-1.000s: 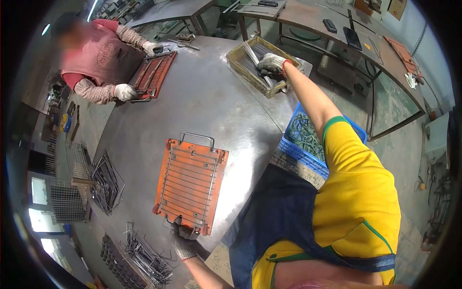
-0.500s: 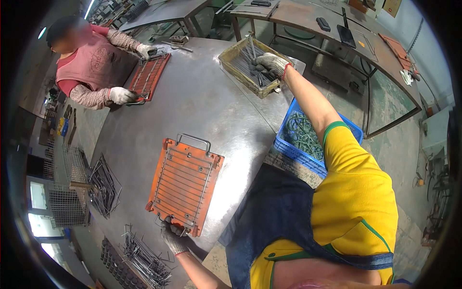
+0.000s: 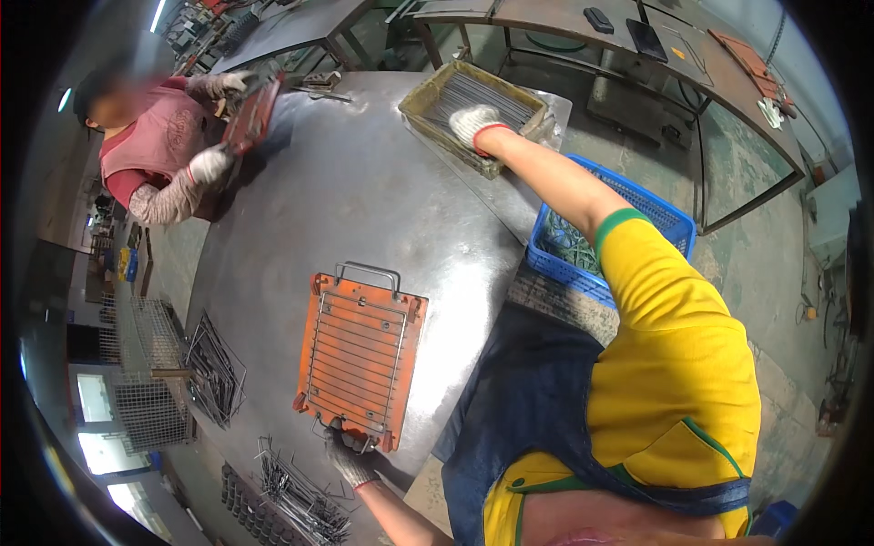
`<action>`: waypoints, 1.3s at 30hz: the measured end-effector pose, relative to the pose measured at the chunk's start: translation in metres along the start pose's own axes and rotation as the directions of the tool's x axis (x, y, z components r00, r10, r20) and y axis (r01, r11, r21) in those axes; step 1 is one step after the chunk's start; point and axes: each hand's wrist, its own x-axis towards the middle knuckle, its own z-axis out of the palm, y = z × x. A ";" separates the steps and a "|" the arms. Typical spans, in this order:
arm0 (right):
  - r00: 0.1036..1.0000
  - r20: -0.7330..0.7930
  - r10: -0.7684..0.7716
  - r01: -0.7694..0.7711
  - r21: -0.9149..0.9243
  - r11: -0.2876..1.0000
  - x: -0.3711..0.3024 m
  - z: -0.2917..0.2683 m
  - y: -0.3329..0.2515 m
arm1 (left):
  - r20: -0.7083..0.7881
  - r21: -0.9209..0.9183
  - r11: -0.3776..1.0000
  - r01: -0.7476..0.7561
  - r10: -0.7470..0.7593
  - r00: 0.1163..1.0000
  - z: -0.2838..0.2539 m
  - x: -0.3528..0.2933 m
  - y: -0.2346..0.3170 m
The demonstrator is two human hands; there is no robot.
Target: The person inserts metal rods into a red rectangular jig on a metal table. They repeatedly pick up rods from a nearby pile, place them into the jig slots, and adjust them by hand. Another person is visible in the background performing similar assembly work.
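Observation:
On the metal table before me lies an orange rectangular jig (image 3: 360, 364) with a grid of thin metal rods on it. A bent metal handle (image 3: 367, 273) stands at its far end. My left hand (image 3: 352, 462), in a dark-palmed glove, is closed on the near-end handle of the jig. My right hand (image 3: 475, 125), in a whitish glove, reaches into a yellowish bin (image 3: 414, 105) at the far right of the table. Several straight metal rods (image 3: 492, 96) lie in that bin. The right fingers point down and are hidden behind the back of the hand.
Across the table, a co-worker (image 3: 159, 136) holds up another orange jig (image 3: 252, 114). A blue crate (image 3: 637, 187) with green strands stands below my right arm. Bundles of bent wire (image 3: 214, 369) and rods (image 3: 296, 496) lie left. A workbench (image 3: 583, 45) stands behind.
My right hand has moved left and nearer within the bin. The co-worker has lifted and tilted the other jig off the table. My left hand keeps its hold on the jig.

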 end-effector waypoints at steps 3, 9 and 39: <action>0.995 0.097 -0.017 0.016 0.008 1.000 0.004 -0.012 -0.004 | -0.013 -0.007 1.000 -0.022 0.022 1.000 0.003 -0.007 0.003; 0.945 0.154 -0.288 0.272 0.117 0.955 0.015 -0.015 0.051 | -0.035 0.062 0.995 -0.079 0.081 0.996 -0.006 0.007 -0.003; 0.831 0.000 -0.557 0.197 0.935 0.294 -0.165 -0.089 -0.107 | 0.142 0.624 0.424 -0.657 0.765 0.628 0.096 -0.035 0.038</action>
